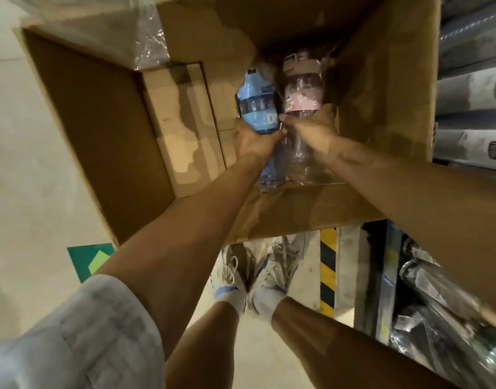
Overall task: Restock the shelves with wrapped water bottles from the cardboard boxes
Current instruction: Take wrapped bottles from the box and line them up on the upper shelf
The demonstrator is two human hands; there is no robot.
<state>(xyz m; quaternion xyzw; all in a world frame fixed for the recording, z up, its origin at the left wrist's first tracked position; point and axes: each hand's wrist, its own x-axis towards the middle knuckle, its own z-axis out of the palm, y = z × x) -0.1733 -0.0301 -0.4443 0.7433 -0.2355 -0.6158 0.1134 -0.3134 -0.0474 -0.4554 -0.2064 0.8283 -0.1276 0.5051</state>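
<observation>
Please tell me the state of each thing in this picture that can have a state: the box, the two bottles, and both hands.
cardboard box: open, flaps spread, almost emptied.
blue bottle: wrapped in clear plastic, inside the box, held by the left hand.
pink bottle: wrapped in clear plastic, inside the box, held by the right hand.
left hand: closed around the blue bottle.
right hand: closed around the pink bottle.

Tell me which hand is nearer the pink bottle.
Right. The right hand grips the pink bottle; the left hand holds the blue bottle beside it.
</observation>
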